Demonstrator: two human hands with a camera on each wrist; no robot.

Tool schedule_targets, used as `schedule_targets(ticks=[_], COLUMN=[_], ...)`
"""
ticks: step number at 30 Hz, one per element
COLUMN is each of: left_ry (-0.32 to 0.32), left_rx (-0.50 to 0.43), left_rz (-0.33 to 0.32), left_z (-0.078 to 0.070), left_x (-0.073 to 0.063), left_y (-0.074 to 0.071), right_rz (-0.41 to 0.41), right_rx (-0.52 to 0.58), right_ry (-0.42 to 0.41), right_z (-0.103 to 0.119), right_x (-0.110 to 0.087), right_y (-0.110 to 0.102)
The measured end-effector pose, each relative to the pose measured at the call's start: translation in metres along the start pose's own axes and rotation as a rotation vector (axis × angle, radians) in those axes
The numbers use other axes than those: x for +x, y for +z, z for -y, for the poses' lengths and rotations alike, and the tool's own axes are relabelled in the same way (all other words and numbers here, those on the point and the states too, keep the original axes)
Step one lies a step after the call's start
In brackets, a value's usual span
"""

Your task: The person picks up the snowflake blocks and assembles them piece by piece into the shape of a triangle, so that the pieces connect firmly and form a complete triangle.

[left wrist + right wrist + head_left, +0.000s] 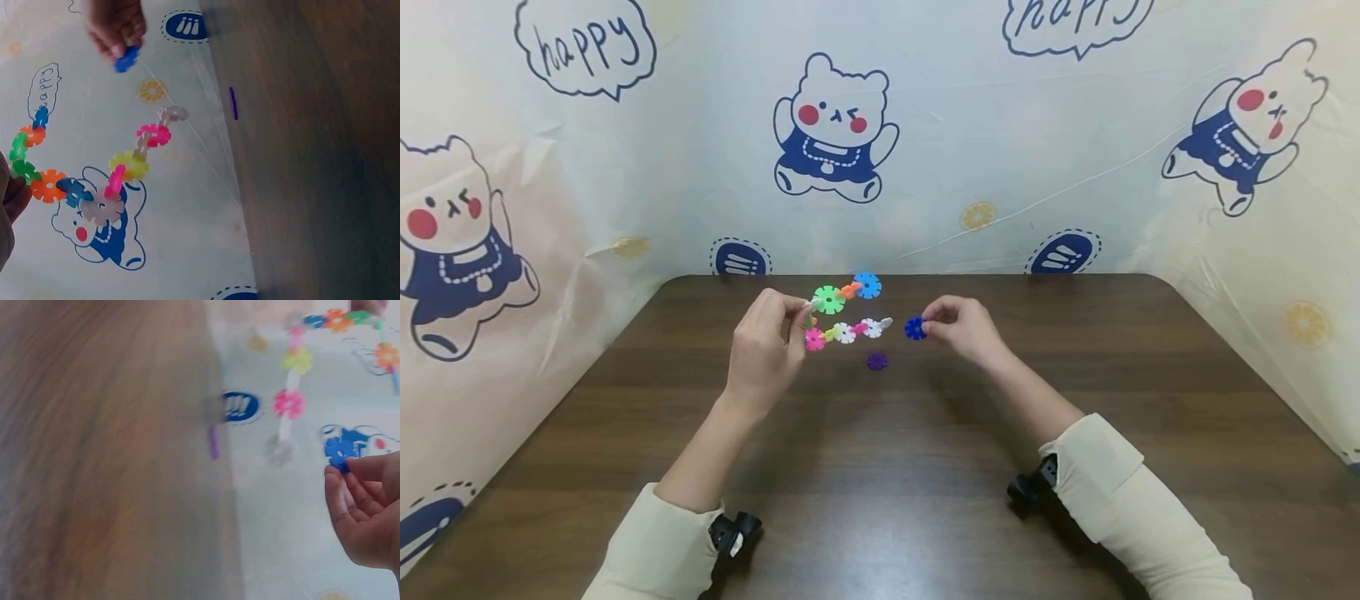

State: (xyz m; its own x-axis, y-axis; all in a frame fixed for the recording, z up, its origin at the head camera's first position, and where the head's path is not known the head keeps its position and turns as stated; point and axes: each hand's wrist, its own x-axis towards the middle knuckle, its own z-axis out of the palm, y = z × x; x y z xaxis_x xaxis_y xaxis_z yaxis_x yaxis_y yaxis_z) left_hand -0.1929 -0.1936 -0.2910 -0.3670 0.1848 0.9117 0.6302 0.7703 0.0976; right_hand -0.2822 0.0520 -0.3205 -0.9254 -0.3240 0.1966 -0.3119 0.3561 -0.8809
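Note:
My left hand pinches a chain of notched plastic snowflake discs, linked edge to edge in orange, green, blue, white, pink and yellow. The chain hangs in a curve above the table, one end at a blue disc, the other at a whitish disc. Between thumb and fingers, my right hand pinches a single dark blue snowflake disc, held apart from the chain's whitish end. Below, a purple snowflake disc lies flat on the table.
The brown wooden table spreads out under both arms. A pale cloth printed with cartoon bears rises behind the table and along its sides. Dark wrist cameras sit at the cuffs of both light sleeves.

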Motion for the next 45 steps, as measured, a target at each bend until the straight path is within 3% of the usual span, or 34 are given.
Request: schedule_targets(ticks=[6, 13, 17, 35, 45], left_ry=[0.007, -0.044, -0.043, -0.002, -0.046], left_rx=[-0.063, -0.129, -0.160, -0.183, -0.199], left_rz=[0.008, 0.023, 0.021, 0.024, 0.068], left_z=[-0.004, -0.011, -0.014, -0.016, -0.016], left_x=[0.000, 0.001, 0.002, 0.005, 0.005], left_y=[0.006, 0.007, 0.006, 0.002, -0.003], right_rz=[-0.098, -0.138, -0.142, -0.117, -0.191], right_rx=[0.272, 0.457, 0.511, 0.324, 0.289], right_ry=[-0.119, -0.209, -0.243, -0.334, -0.452], right_z=[0.020, 0.030, 0.034, 0.037, 0.037], right_x=[-0.013, -0.025, -0.031, -0.039, -0.040], right_y=[-0.012, -0.011, -0.011, -0.014, -0.009])
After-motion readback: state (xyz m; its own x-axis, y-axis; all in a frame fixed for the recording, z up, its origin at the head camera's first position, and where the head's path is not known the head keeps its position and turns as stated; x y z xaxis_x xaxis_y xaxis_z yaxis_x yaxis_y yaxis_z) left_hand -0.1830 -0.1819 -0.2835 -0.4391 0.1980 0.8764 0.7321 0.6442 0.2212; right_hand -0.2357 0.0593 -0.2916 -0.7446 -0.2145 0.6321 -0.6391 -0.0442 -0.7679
